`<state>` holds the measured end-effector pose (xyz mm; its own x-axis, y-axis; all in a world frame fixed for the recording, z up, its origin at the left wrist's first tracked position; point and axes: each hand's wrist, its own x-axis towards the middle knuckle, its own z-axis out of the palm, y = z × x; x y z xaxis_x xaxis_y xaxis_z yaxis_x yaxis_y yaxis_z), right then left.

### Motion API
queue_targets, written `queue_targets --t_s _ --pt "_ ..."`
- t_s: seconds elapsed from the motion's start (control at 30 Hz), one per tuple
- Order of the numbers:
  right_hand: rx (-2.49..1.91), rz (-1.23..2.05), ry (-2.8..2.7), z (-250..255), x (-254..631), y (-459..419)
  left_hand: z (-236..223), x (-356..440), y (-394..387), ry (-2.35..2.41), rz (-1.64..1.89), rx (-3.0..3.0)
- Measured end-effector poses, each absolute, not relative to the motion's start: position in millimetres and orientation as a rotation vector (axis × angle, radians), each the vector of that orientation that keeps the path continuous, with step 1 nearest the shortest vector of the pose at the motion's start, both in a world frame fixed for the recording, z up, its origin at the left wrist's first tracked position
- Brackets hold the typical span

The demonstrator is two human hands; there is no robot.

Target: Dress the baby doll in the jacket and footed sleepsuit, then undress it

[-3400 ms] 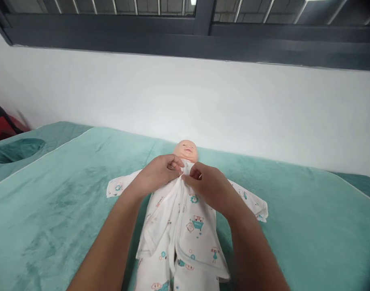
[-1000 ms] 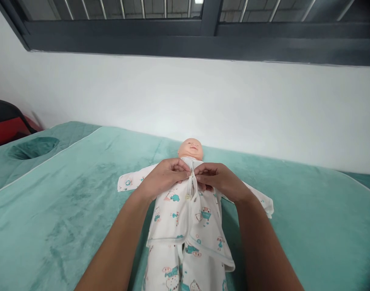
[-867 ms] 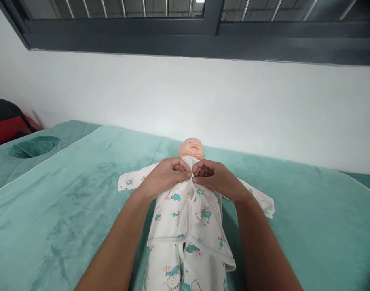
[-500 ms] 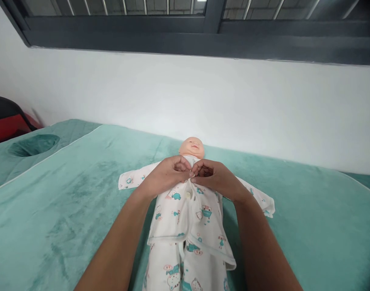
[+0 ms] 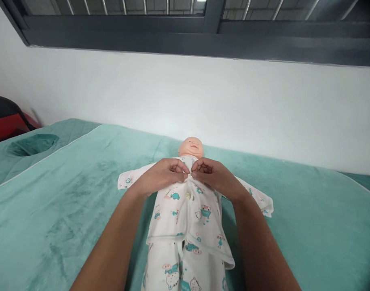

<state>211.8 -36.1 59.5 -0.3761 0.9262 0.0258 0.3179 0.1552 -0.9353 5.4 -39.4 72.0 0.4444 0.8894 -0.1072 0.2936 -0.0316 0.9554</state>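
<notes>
A baby doll [image 5: 191, 147] lies on its back, its head toward the wall. It wears a white printed baby shirt [image 5: 172, 214] with the sleeves spread wide, over matching pants [image 5: 166, 266]. At the chest, my left hand [image 5: 165, 174] pinches the shirt's front edge with thumb and forefinger. My right hand [image 5: 215, 176] pinches the other side of the front opening, close to the left fingertips. Between the fingertips a small pale button shows in part. A second button [image 5: 187, 195] sits lower on the front; below it the two edges hang slightly apart.
The doll lies on a green padded bed cover [image 5: 81, 194], with a round hole [image 5: 34, 144] at the far left. Behind stands a white wall [image 5: 185, 93] under a dark window frame [image 5: 118, 36]. A red and black object [image 5: 7, 121] is at the left edge.
My left fingertips have drawn slightly left, apart from the right ones, so the button between them shows. My right hand stays nearly in place at the chest.
</notes>
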Motion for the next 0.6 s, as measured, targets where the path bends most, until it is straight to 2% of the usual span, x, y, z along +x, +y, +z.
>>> queue_targets --t_s 0.2,0.33,0.47,0.6 --pt "-1.092 1.305 -1.517 50 210 -33 73 1 -38 1.019 0.664 1.638" --pt "-1.219 1.021 -1.322 40 200 -30 73 0 -40 1.002 0.717 1.653" --pt "-1.307 0.691 -1.437 35 190 -27 64 7 -38 1.063 0.86 1.857" --pt "-1.277 0.589 -1.576 31 189 -23 51 15 -32 1.215 0.922 2.146"
